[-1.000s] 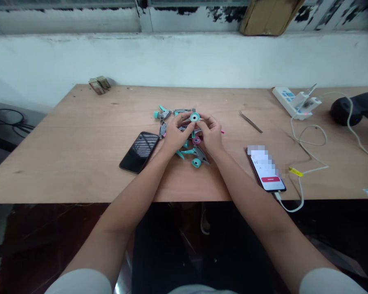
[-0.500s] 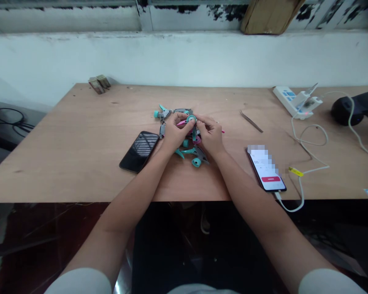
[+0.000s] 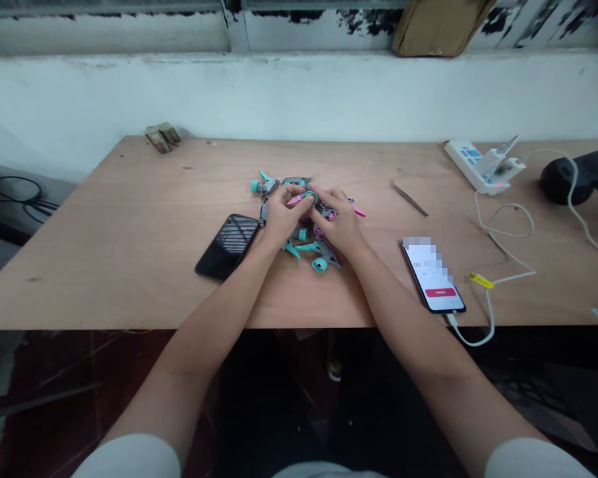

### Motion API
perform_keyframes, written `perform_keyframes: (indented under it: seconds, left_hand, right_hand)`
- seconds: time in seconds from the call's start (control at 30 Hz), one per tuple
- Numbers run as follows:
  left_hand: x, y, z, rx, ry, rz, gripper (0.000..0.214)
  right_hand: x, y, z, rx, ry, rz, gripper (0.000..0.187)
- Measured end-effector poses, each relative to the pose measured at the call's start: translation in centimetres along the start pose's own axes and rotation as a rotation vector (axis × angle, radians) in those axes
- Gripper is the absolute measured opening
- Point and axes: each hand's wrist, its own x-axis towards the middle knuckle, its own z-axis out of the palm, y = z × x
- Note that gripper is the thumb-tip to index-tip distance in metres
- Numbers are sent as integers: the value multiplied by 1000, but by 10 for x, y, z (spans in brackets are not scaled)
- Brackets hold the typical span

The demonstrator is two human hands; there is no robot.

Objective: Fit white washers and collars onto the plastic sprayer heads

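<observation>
My left hand (image 3: 285, 216) and my right hand (image 3: 339, 221) meet over a heap of small plastic parts in grey, teal and pink (image 3: 266, 187). Between their fingertips they hold a teal plastic ring (image 3: 309, 196). A pink plastic piece (image 3: 295, 200) sticks out left from the ring, held against it by my left fingers. The fingers hide much of the heap's middle. Below my wrists lie a grey part with teal arms (image 3: 326, 253) and a teal wheel-like ring (image 3: 319, 265).
A black smartphone (image 3: 226, 247) lies on the wooden table (image 3: 104, 272) left of the heap, and a lit, cabled phone (image 3: 432, 279) lies to the right. Steel tweezers (image 3: 408, 198), a power strip (image 3: 471, 164) and a black object (image 3: 573, 179) also lie there.
The teal ring has turned from face-on to a more edge-on view and sits lower and further left. A pink piece now shows beside it, and more pink shows under my right hand.
</observation>
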Motion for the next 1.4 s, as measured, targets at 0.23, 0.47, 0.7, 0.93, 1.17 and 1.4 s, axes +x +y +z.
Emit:
perform_keyframes:
  seconds: [0.23,0.47,0.7,0.93,1.17,1.4]
  left_hand:
    - [4,-9,2,17,25,56,45]
    - [-2,4,2,28,-10,78,39]
    - [-3,9,-1,3,-109,18,44]
    - [-4,8,-1,77,-75,0,39]
    - [-7,13,2,62,-61,-3,30]
    - [-6,10,8,28,-17,46,33]
  right_hand:
    - [0,7,4,-41,-41,-49,54]
    - [-4,5,18,-48,46,-47,46]
    - [-5,11,12,-24,33,9,46]
    - [-6,9,10,-7,16,48,44]
    - [-7,9,17,-10,63,9,43]
    - [-4,6,16,-39,98,4,42]
